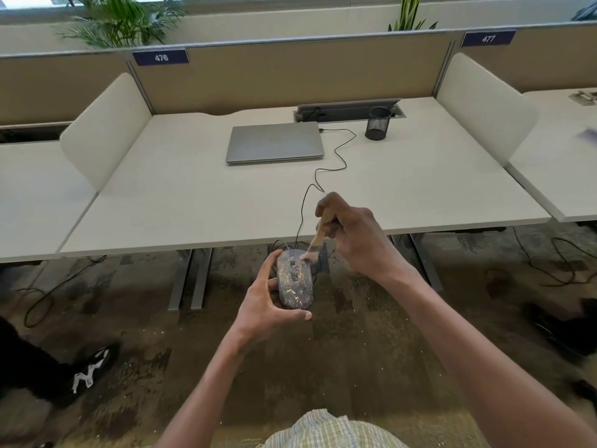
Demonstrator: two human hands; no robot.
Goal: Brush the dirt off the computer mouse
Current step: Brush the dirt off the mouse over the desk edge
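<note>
Computer mouse (295,281) is held in the air over the floor, just in front of the desk (193,202) edge, not resting on it. Its top is mottled w/ pale dirt specks. Long axis runs roughly away from the person, cable end farthest out; the black cable (336,156) climbs over the desk edge and snakes back to the closed grey laptop (274,142).

Left hand (268,305) cradles the mouse from its left side and underneath, fingers curled round the body, thumb across the near end. Right hand (352,234) sits above and to the right of the mouse, fingers wrapped round the wooden handle of a small brush (318,239). Brush slants down-left, bristles touching the far right part of the mouse, near the buttons.

Key relation: brush is at the far end, so most of the dirty surface lies nearer the person; judging by that, strokes prob. need to come back along the long axis, w/ the left hand keeping the mouse steady.

Black mesh pen cup (378,122) stands at the desk's back right. Partition labels read "476" (161,57) and "477" (487,38). No brand legible on mouse or laptop.
</note>
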